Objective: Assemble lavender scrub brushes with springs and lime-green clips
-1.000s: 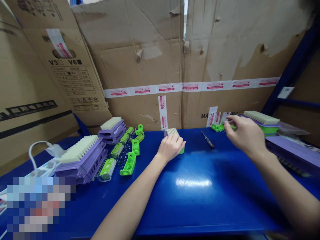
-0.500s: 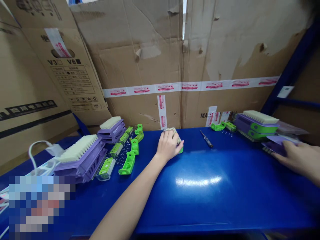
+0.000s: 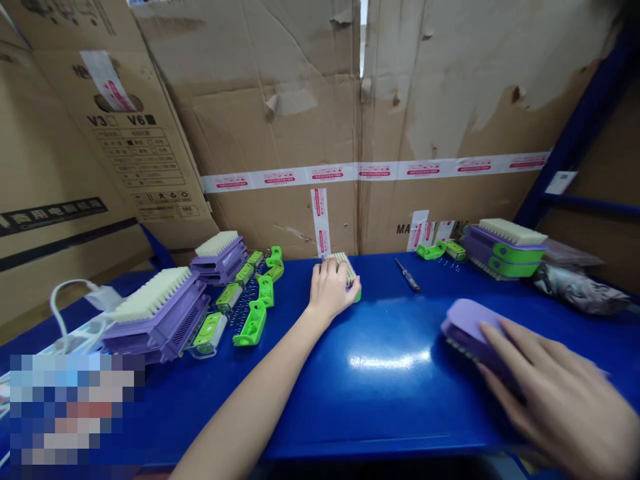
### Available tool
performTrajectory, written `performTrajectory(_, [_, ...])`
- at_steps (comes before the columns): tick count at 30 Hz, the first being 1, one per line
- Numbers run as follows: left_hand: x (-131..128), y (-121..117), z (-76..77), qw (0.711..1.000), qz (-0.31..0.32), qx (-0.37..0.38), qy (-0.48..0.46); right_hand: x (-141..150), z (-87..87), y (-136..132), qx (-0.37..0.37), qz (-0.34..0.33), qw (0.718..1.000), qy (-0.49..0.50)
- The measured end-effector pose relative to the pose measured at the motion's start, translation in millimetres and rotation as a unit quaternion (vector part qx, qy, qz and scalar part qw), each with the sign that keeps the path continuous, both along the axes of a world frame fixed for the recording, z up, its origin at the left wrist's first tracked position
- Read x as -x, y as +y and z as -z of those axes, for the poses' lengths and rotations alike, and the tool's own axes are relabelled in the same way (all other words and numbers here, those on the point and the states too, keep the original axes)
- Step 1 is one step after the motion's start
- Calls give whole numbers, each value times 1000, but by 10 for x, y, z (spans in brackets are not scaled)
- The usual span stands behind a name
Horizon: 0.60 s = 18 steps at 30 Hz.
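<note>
My left hand (image 3: 329,288) is closed over a small brush (image 3: 349,267) at the back middle of the table. Its cream bristles face up, and a bit of green shows at its side. At the front right, my right hand (image 3: 550,380) grips a purple brush (image 3: 467,320), smooth back upward and bristles underneath. Motion blurs that hand slightly. A slim screwdriver (image 3: 407,275) lies between the two hands, towards the back.
Purple brush parts (image 3: 163,313) are stacked at the left, beside green-and-clear pieces (image 3: 210,331), small springs (image 3: 243,303) and green holders (image 3: 253,323). More brushes (image 3: 505,250) and a plastic bag (image 3: 580,288) lie back right. A cardboard wall (image 3: 280,127) borders the blue table (image 3: 380,413).
My right hand has brought the purple brush from the right-hand stack towards the front middle. My left hand stays on its brush. The view has shifted slightly.
</note>
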<state>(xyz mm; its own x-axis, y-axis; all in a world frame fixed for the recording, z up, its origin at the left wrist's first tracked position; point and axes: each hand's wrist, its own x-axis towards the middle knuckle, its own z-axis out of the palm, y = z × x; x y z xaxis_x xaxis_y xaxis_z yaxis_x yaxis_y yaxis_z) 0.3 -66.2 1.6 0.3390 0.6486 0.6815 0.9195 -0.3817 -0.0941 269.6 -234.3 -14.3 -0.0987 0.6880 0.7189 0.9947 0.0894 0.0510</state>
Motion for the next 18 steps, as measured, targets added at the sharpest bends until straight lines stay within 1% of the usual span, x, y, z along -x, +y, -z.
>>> performTrajectory(1, [-21,-14,-2,1000,-11,6,-6,157,-42,7,14,-56,998,-38])
performTrajectory(3, [-64,-41,-9,999,-35,19,-18,417,-121,73,35,-117,991,-57])
performTrajectory(6, [-99,-66,-40,995,-74,43,-42,678,-237,267,86,-160,982,-60])
performTrajectory(8, [-82,-66,-73,990,-110,73,-59,790,-328,429,121,-160,977,-68])
performTrajectory(11, [8,-42,-127,973,-174,136,-73,906,-453,699,173,-149,970,-87])
performTrajectory(13, [93,-10,-152,962,-206,164,-76,967,-485,899,190,-140,968,-84])
performTrajectory(14, [137,10,-161,959,-213,171,-79,999,-477,1006,189,-133,970,-74])
performTrajectory(16, [221,59,-171,954,-216,177,-105,1072,-420,1230,165,-126,977,-45])
performTrajectory(18, [296,117,-180,945,-212,182,-171,1156,-338,1446,123,-128,984,-13])
